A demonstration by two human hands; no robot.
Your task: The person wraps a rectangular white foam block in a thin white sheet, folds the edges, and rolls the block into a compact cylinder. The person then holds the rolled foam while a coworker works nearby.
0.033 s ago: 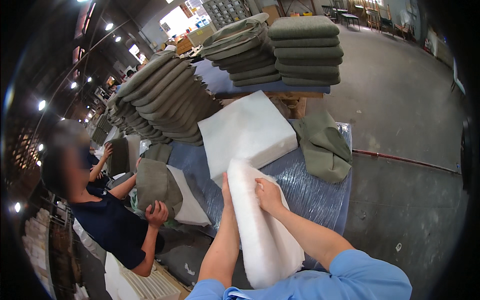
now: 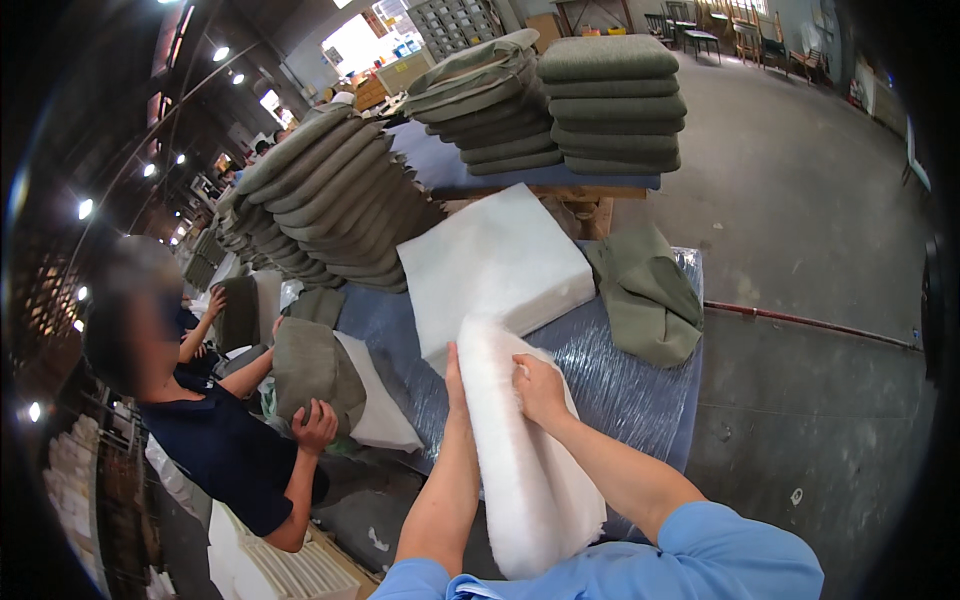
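A thick piece of white fluffy batting (image 2: 500, 450) stands folded on edge in front of my body. My left hand (image 2: 455, 378) presses along its left side, fingers pointing up and partly hidden. On the other side my right hand (image 2: 540, 388) grips the batting, with its fingertips sunk into the fold. Whether anything lies inside the fold, I cannot tell. Just beyond it a thick white block of batting (image 2: 500, 265), seemingly layered, rests on the table. A grey-green fabric cover (image 2: 650, 300) lies crumpled to its right.
Plastic film covers the blue table (image 2: 640, 400). Grey-green cushions are piled in a leaning stack (image 2: 320, 195) at left and a neat stack (image 2: 612, 105) at the back. At my left a co-worker (image 2: 215, 440) handles a grey-green cover (image 2: 315, 375) over white padding. White slabs (image 2: 270, 560) stand below.
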